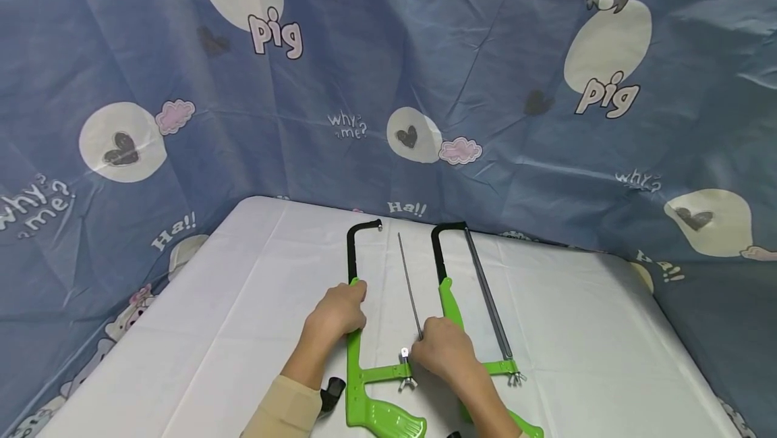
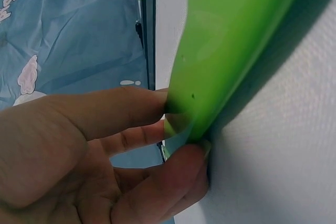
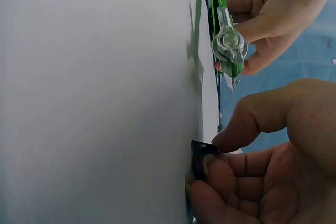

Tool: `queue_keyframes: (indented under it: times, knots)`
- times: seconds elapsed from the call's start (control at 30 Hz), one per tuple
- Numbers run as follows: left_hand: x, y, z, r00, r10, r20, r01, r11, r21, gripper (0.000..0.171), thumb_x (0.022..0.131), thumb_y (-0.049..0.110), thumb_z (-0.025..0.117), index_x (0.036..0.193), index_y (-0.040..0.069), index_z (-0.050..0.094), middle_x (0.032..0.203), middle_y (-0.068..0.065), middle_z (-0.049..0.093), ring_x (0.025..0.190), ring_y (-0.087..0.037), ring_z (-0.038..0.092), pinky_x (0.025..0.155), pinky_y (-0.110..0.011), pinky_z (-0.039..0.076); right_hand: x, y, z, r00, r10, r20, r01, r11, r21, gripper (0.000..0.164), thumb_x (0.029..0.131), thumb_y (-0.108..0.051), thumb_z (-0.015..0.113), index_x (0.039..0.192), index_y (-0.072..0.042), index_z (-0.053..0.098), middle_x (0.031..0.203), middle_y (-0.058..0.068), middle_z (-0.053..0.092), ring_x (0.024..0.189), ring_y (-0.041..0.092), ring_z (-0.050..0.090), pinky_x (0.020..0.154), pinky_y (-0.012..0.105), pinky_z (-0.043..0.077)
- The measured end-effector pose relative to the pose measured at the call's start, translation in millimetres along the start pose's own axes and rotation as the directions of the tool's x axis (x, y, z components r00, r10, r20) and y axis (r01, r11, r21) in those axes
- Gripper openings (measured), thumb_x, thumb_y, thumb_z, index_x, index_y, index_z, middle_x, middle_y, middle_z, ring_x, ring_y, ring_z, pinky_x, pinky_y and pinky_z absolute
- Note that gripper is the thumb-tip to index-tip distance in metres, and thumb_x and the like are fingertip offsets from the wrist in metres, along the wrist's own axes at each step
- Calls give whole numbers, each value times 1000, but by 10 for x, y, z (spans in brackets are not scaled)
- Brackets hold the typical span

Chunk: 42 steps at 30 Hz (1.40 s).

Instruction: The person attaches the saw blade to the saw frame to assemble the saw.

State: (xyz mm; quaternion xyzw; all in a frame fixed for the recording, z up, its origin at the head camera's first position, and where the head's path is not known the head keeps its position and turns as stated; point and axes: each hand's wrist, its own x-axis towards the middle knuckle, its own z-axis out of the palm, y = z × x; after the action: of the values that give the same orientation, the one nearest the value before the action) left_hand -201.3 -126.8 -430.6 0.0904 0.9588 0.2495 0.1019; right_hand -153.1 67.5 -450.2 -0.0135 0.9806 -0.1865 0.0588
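On the white table lie two green-and-black hacksaws. The left hacksaw (image 1: 353, 370) has no blade across its frame, and my left hand (image 1: 341, 310) grips its green bar, thumb and fingers on either side in the left wrist view. A loose, thin hacksaw blade (image 1: 409, 283) lies between the saws. My right hand (image 1: 446, 350) pinches its near end, a dark flat piece (image 3: 198, 153) in the right wrist view. Beside that hand is the left saw's blade holder with its wing nut (image 3: 230, 45). The right hacksaw (image 1: 450, 302), fitted with a dark blade (image 1: 488, 293), lies partly under my right forearm.
A black curved object (image 1: 332, 394) lies by the left sleeve, partly hidden. Another small black piece (image 1: 454, 434) shows at the bottom edge. White table cloth (image 1: 607, 343) stretches to both sides, and a blue printed curtain (image 1: 364, 73) hangs behind the far edge.
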Motion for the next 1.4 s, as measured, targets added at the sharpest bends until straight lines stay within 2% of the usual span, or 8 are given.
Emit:
queue_keyframes:
  times: [0.23, 0.57, 0.77, 1.03, 1.23, 1.4]
  knots:
    - [-5, 7, -2, 1000, 2, 0, -2, 1000, 3, 22, 76, -4, 66, 96, 2, 59, 76, -13, 57, 56, -23, 54, 43, -28, 42, 8, 4, -3, 1000, -3, -2, 3, 1000, -11, 14, 69, -8, 64, 61, -9, 53, 56, 5, 51, 49, 18, 47, 43, 29, 36]
    - [0, -4, -6, 1000, 2, 7, -2, 1000, 5, 22, 77, -4, 66, 96, 2, 59, 76, -13, 57, 55, -23, 54, 43, -27, 42, 6, 1, 35, 998, -42, -46, 40, 998, -53, 16, 69, -5, 63, 59, -9, 52, 53, 5, 50, 46, 18, 45, 40, 29, 34]
    - [9, -4, 3, 1000, 2, 6, -2, 1000, 7, 22, 78, -4, 66, 97, 2, 59, 78, -14, 58, 56, -23, 55, 42, -27, 43, 22, 53, 2, 999, -53, 0, 53, 998, 24, 16, 72, -4, 62, 60, -10, 53, 53, 3, 49, 45, 16, 45, 41, 28, 35]
    - [18, -17, 8, 1000, -1, 7, 1, 1000, -1, 23, 77, -4, 66, 98, 2, 59, 77, -13, 57, 53, -21, 54, 41, -26, 41, 30, 105, -84, 993, -53, 108, 27, 973, 228, 9, 74, -4, 58, 67, -8, 56, 52, 3, 55, 41, 13, 52, 40, 26, 42]
    - [15, -20, 10, 1000, 19, -9, -19, 1000, -8, 24, 75, -5, 67, 97, 1, 60, 75, -13, 58, 52, -21, 52, 42, -26, 39, 43, 108, -78, 987, -91, 132, 55, 964, 259, 19, 77, 0, 58, 62, -11, 53, 49, 1, 53, 40, 12, 51, 41, 27, 41]
    - [12, -24, 3, 1000, 19, -5, -19, 1000, -25, 25, 75, -5, 68, 98, 1, 60, 75, -14, 58, 48, -19, 52, 39, -24, 39, 34, 109, -96, 978, -133, 163, 79, 950, 302, 15, 83, -1, 66, 73, -8, 57, 60, 3, 56, 46, 14, 54, 44, 29, 45]
